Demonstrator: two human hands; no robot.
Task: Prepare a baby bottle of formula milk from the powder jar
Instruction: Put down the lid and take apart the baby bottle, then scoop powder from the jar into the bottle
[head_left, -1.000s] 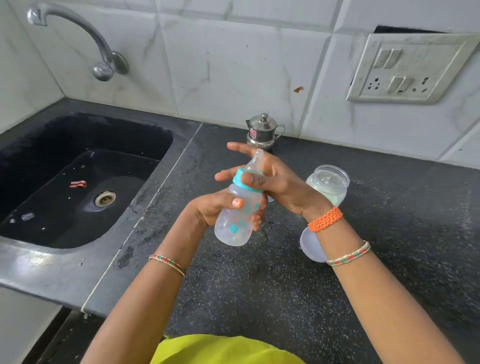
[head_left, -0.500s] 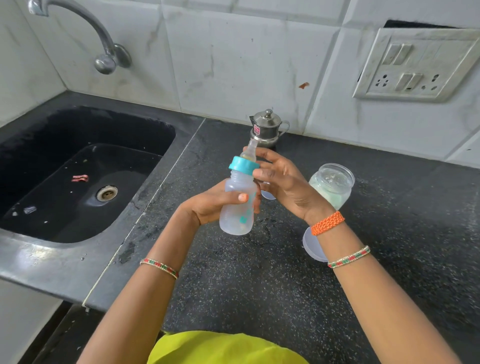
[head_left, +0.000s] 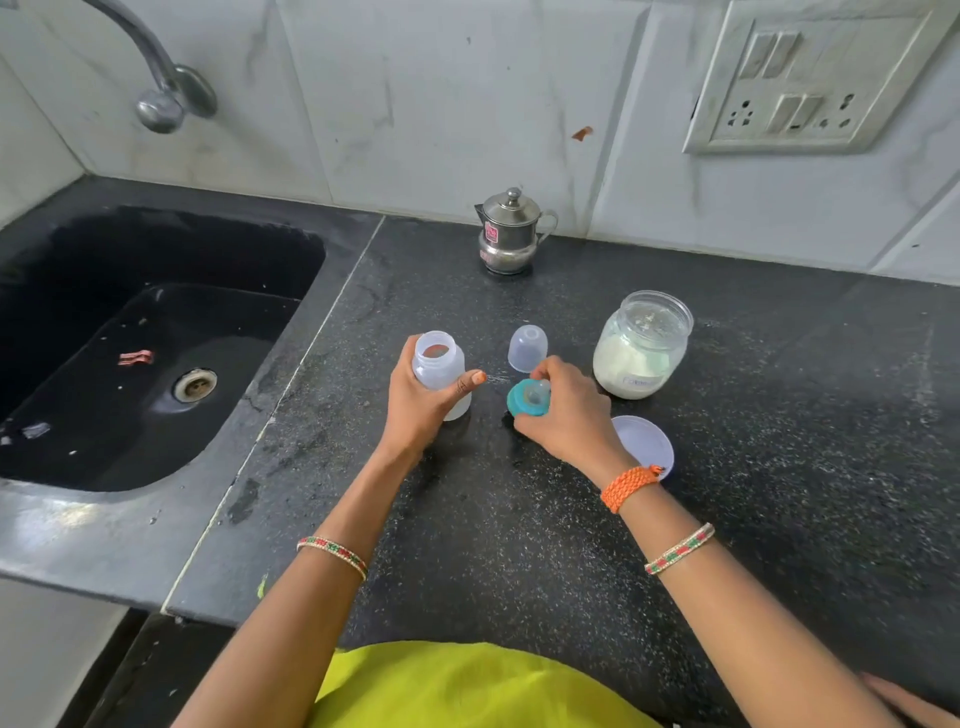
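While my left hand (head_left: 426, 400) wraps around the baby bottle (head_left: 440, 370), fingers curled behind its body and thumb pressed across the front, the bottle stands upright on the black counter (head_left: 519, 545) with its mouth uncovered. I cannot make out any contents through the clear plastic. My right hand (head_left: 569, 415) is closed on the teal nipple ring (head_left: 527, 397), fingertips pinching it from above, with the ring low at the counter just to the right of the bottle (whether it touches the surface I cannot tell). The soft nipple shows pale inside the ring.

Just behind my right hand stands the clear bottle cap (head_left: 528, 347), dome up, apart from the bottle. To its right is the powder jar (head_left: 641, 345), open at the top and partly filled with pale powder. Its round lid (head_left: 647, 444) lies flat on the counter in front of the jar, partly hidden by my right wrist, which wears an orange braided band (head_left: 626, 486).

Farther back, near the tiled wall, sits a small steel pot (head_left: 509, 234) with a lid on. The dark sink (head_left: 156, 343) lies to the left, below the tap (head_left: 161, 85).
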